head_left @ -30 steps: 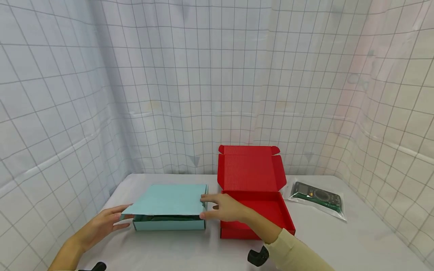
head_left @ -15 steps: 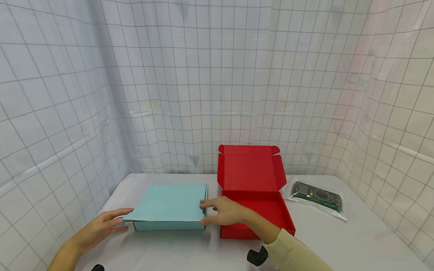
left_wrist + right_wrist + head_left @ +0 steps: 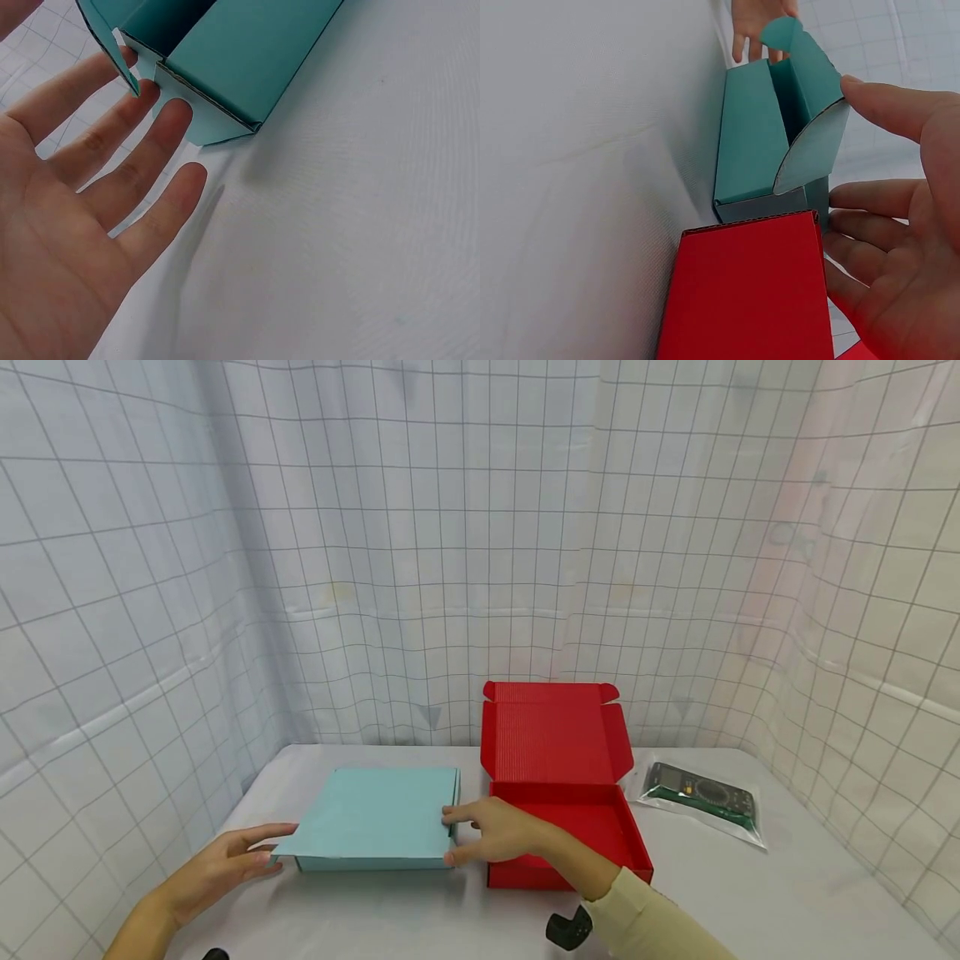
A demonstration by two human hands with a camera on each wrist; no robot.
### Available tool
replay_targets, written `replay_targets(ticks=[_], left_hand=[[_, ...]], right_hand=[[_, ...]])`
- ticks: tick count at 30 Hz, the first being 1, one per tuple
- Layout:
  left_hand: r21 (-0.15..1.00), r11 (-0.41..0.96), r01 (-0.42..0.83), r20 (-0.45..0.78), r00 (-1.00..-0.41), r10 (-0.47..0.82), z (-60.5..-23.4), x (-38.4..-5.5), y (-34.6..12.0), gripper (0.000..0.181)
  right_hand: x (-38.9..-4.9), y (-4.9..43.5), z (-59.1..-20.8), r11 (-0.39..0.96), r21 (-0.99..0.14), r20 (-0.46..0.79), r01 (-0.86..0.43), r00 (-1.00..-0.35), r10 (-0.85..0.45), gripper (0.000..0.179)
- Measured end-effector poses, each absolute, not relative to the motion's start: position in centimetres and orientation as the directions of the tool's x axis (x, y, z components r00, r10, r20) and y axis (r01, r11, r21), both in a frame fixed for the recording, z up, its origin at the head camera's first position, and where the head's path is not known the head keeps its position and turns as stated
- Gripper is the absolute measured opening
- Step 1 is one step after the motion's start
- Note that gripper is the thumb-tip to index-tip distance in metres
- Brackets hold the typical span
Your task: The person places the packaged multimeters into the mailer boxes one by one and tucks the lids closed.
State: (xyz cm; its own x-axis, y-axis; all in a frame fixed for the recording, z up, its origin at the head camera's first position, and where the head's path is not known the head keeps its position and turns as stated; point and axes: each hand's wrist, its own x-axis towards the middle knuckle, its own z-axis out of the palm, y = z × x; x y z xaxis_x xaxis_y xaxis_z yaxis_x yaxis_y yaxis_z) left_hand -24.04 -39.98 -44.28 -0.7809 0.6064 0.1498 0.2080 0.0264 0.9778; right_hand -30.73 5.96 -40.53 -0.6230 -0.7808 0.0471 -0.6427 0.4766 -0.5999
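Observation:
A light-blue cardboard box (image 3: pixel 382 814) lies with its lid lowered almost onto it. In both wrist views a narrow gap shows between the lid's front flap (image 3: pixel 814 75) and the front wall (image 3: pixel 750 139). My left hand (image 3: pixel 217 870) is at the box's left front corner, its spread fingers (image 3: pixel 135 169) beside the side wall and the lid's ear flap. On the right, my right hand (image 3: pixel 498 831) has its thumb (image 3: pixel 885 105) against the lid's front corner and its outstretched fingers (image 3: pixel 874 196) along the side wall. The lid hides the box's inside from above.
A red cardboard box (image 3: pixel 577 827) stands with its lid up close to the right of the blue box, under my right forearm. Farther right lies a multimeter (image 3: pixel 701 793) in a clear bag. Gridded white curtains (image 3: pixel 450 568) surround the white table (image 3: pixel 750 902).
The blue lid has come down over the box's front, hiding the dark green thing seen inside earlier. Both hands have sunk slightly with it.

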Motion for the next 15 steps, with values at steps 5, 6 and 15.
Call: replay_targets(ticks=[5, 6, 15], left_hand=[[0.968, 0.055, 0.244, 0.164, -0.785, 0.597, -44.44, -23.83, -39.92, 0.050], [0.966, 0.064, 0.249, 0.164, -0.788, 0.594, -44.48, -23.79, -39.93, 0.050], [0.968, 0.176, 0.178, 0.061, -0.849, 0.524, -44.42, -23.50, -39.97, 0.047]], right_hand=[[-30.70, 5.94, -40.67, 0.480, -0.578, 0.051, -0.660, -0.616, -0.786, 0.067], [-30.68, 5.93, -40.68, 0.480, -0.572, 0.053, -0.665, -0.614, -0.788, 0.067], [-30.53, 5.96, -40.76, 0.491, -0.534, 0.049, -0.688, -0.605, -0.795, 0.067]])
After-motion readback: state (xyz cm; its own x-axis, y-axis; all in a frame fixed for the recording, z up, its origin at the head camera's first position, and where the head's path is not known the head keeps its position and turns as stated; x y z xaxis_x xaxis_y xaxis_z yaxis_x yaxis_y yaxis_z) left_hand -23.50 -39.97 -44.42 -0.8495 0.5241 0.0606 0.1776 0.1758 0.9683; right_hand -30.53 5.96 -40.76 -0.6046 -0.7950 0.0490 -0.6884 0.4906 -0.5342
